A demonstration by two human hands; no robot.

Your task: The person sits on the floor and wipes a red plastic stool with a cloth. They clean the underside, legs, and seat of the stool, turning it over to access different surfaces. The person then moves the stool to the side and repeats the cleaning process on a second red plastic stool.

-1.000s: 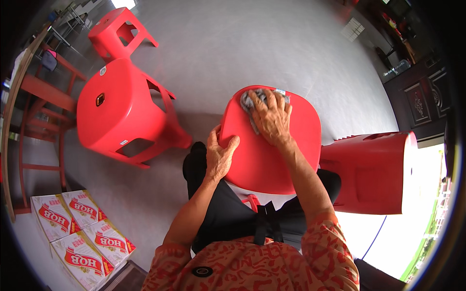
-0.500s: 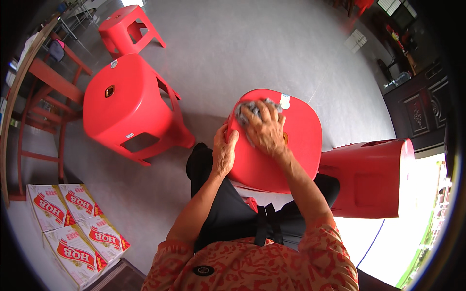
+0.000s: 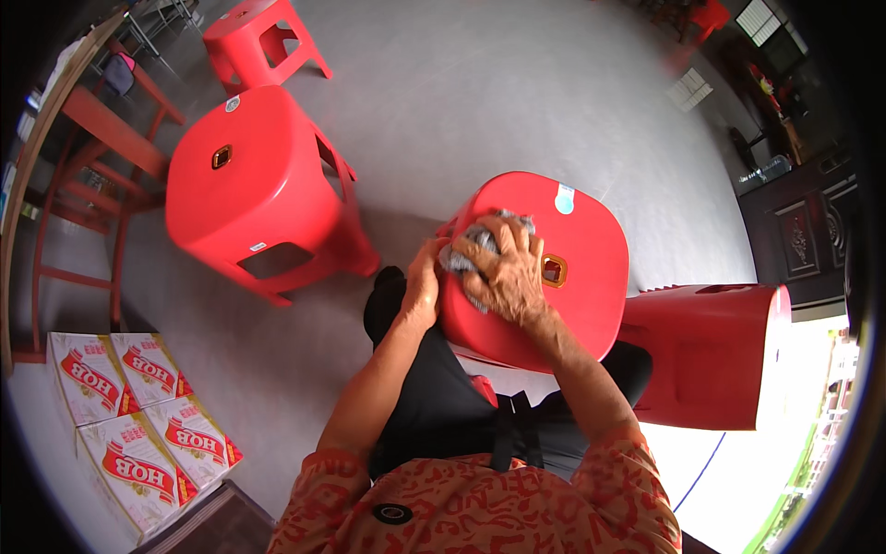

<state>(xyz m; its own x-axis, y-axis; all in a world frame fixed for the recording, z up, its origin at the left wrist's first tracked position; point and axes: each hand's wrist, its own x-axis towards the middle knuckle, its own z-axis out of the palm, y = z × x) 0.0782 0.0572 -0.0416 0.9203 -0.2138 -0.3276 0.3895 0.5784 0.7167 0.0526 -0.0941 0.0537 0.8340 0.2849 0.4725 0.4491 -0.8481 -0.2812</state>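
Head view: right fingers (image 3: pixel 519 235) grip cloth (image 3: pixel 456 259), left fingers (image 3: pixel 430 258) clasp stool (image 3: pixel 577 314); cartons (image 3: pixel 137 466) look closed.

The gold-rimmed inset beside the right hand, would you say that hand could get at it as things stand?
Likely yes: the inset looks uncovered beside the right hand, with nothing visible between them, though that hand holds a grey cloth.

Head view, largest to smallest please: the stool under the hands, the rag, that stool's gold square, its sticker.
1. Stool
2. Rag, partly hidden by the right hand
3. Gold square and sticker: too alike to rank
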